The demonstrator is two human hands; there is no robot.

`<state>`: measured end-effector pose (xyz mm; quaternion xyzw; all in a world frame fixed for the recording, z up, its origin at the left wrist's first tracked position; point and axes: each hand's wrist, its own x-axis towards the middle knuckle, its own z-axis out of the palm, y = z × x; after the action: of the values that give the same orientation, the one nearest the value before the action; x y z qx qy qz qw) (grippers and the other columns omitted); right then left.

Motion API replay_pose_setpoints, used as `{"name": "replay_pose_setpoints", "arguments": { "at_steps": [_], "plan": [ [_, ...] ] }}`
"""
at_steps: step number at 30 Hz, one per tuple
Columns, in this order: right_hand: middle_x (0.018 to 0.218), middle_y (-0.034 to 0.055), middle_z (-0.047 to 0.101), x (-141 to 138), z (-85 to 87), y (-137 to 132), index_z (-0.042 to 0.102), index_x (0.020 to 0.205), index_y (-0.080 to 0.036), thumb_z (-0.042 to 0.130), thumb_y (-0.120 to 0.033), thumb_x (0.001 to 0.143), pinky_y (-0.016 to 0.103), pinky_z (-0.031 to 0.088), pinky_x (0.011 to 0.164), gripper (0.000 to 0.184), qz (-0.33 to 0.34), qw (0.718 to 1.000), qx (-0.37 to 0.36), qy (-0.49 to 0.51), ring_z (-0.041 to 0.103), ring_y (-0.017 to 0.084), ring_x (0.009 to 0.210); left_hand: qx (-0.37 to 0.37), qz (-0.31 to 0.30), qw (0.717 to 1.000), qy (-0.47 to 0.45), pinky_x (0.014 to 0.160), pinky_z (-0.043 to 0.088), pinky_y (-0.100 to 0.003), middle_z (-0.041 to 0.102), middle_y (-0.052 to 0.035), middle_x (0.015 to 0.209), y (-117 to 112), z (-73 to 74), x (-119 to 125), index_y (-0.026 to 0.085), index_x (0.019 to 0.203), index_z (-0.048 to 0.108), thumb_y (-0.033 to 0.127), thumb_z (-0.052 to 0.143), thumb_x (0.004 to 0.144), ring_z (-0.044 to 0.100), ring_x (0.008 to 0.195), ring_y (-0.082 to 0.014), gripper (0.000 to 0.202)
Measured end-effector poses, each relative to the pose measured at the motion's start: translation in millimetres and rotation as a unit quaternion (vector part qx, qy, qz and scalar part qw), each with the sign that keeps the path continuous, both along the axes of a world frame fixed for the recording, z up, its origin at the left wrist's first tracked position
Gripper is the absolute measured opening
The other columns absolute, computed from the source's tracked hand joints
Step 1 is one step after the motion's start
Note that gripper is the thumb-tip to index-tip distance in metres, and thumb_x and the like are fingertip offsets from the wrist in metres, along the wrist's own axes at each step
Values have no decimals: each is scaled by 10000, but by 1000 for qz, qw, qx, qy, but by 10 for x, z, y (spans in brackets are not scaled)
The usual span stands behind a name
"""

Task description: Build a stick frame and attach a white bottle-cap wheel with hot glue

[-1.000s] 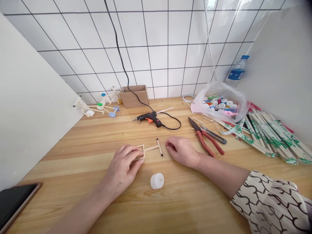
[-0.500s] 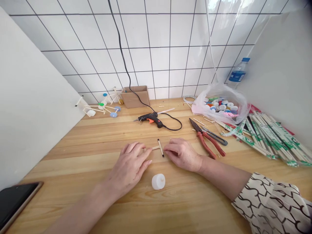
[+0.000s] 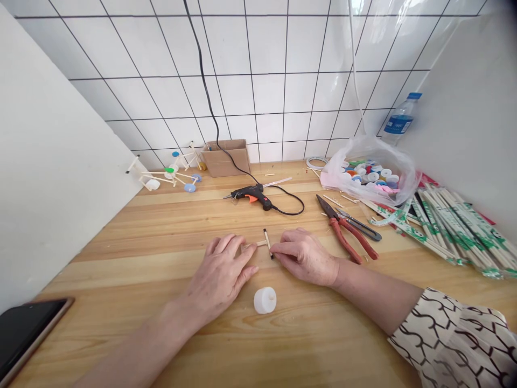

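Observation:
A small frame of thin wooden sticks (image 3: 263, 242) lies on the wooden table (image 3: 161, 231) between my hands. My left hand (image 3: 224, 269) rests flat over its left part, fingers stretched out, hiding most of it. My right hand (image 3: 305, 256) pinches the near end of the dark-tipped cross stick with thumb and forefinger. A white bottle cap (image 3: 265, 300) lies on its side just in front of both hands.
A black glue gun (image 3: 250, 195) with its cord lies behind. Red-handled pliers (image 3: 347, 230), a bag of bottle caps (image 3: 367, 172), wrapped chopsticks (image 3: 448, 226) and a water bottle (image 3: 398, 121) are right. A cardboard box (image 3: 225, 157) and stick models (image 3: 169, 175) stand back left; a phone (image 3: 28, 328) near left.
My left hand has slid forward and flattened over the stick frame. My right hand has moved left and taken hold of the cross stick's end.

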<state>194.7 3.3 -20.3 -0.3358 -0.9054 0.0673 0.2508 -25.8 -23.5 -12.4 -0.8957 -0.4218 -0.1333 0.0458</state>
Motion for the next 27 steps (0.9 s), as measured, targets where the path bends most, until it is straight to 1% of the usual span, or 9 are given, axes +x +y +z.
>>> {"name": "replay_pose_setpoints", "arguments": {
  "at_steps": [11,15,19,23,27],
  "plan": [
    [704,32,611,7,1,-5,684,895,-190,518,-154,848,252,370,637,177,-1,1000,-13,12,549,144,651,6,-2,1000,7,844,377,-431,560,-106,1089,-2,-2,6,168,1158,538,325,428,903,453,1045,-270,319],
    [694,33,590,-1,5,17,677,936,-175,516,-135,842,238,382,615,190,-28,998,-28,41,536,145,644,9,1,1000,11,844,378,-437,559,-111,1100,-1,1,9,167,1157,539,320,423,905,452,1046,-272,317],
    [709,38,599,-9,7,23,680,964,-178,496,-117,844,239,392,632,228,-38,998,-37,25,545,149,665,14,2,1000,10,846,379,-442,564,-114,1098,-11,-1,4,170,1155,544,332,417,906,455,1044,-273,322],
    [730,39,617,-13,-11,19,684,964,-191,501,-141,854,256,395,669,219,-36,999,-26,14,553,153,687,14,3,1000,8,856,380,-448,564,-117,1108,-10,-11,6,172,1159,548,331,418,904,456,1052,-277,327],
    [734,39,620,-14,-16,20,689,961,-196,514,-138,851,260,397,682,215,-31,999,-32,8,562,153,700,14,6,1000,4,865,381,-448,564,-113,1113,-10,-9,8,180,1163,549,333,422,901,461,1055,-276,328]
  ]
}}
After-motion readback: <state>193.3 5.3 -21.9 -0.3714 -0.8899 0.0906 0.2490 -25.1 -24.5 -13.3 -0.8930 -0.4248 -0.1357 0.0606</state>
